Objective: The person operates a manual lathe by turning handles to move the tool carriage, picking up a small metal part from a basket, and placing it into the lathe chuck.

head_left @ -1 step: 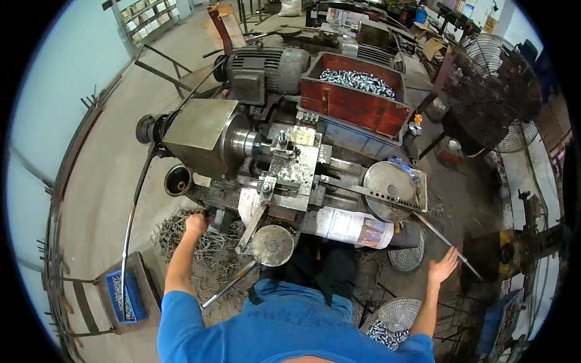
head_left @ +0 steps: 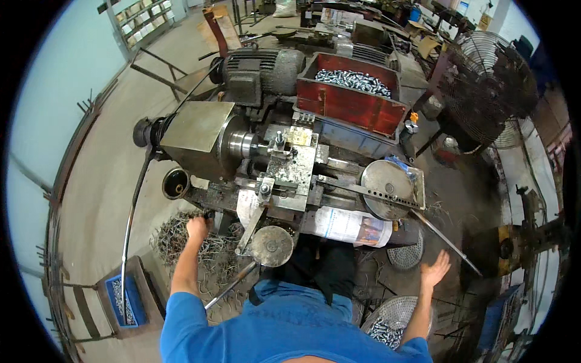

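A small metal lathe (head_left: 293,169) stands in front of me, dark with grime and chips. Low at its left, my left hand (head_left: 197,228) is closed beside the bed, above a heap of curly metal shavings (head_left: 172,239); what its fingers hold, if anything, is hidden. My right hand (head_left: 435,270) is held out with its fingers spread and nothing in them. It hovers a little to the left of a long steel lever (head_left: 445,241), which slants out from a large round disc (head_left: 387,189) on the lathe's right end.
Behind the lathe sit a motor (head_left: 260,72) and a red bin (head_left: 351,109) full of small metal parts. A blue tray (head_left: 138,300) of parts is at lower left, a round perforated basket (head_left: 408,307) at lower right. A fan (head_left: 490,91) stands at far right.
My right hand has come off the steel lever and moved slightly left and down, with its fingers spreading. My left hand stays in nearly the same place.
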Demonstrator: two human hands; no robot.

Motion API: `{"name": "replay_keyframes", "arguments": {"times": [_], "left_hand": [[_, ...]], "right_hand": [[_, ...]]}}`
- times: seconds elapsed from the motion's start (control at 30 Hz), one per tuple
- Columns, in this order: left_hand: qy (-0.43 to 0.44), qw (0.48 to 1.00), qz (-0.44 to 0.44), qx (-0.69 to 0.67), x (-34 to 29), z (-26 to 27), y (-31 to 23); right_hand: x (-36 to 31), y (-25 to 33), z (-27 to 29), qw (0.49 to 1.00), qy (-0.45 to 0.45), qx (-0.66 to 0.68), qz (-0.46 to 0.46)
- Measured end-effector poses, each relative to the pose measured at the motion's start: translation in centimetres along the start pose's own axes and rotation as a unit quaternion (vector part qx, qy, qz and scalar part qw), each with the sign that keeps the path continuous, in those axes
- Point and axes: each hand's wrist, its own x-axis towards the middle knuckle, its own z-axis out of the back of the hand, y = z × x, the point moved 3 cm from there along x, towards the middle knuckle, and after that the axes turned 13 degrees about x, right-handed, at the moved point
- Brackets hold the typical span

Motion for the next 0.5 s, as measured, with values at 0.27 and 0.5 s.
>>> {"name": "replay_keyframes", "arguments": {"times": [0.27,0.5], "left_hand": [[0.024,0.998,-0.029,-0.06,0.1,-2.7,0.1],[0.066,0.987,0.046,-0.139,-2.2,-0.7,-0.5]], "right_hand": [[-2.7,8.3,2.8,0.973,0.04,0.224,0.033],[5.7,26.5,10.7,0.877,0.086,0.416,0.223]]}}
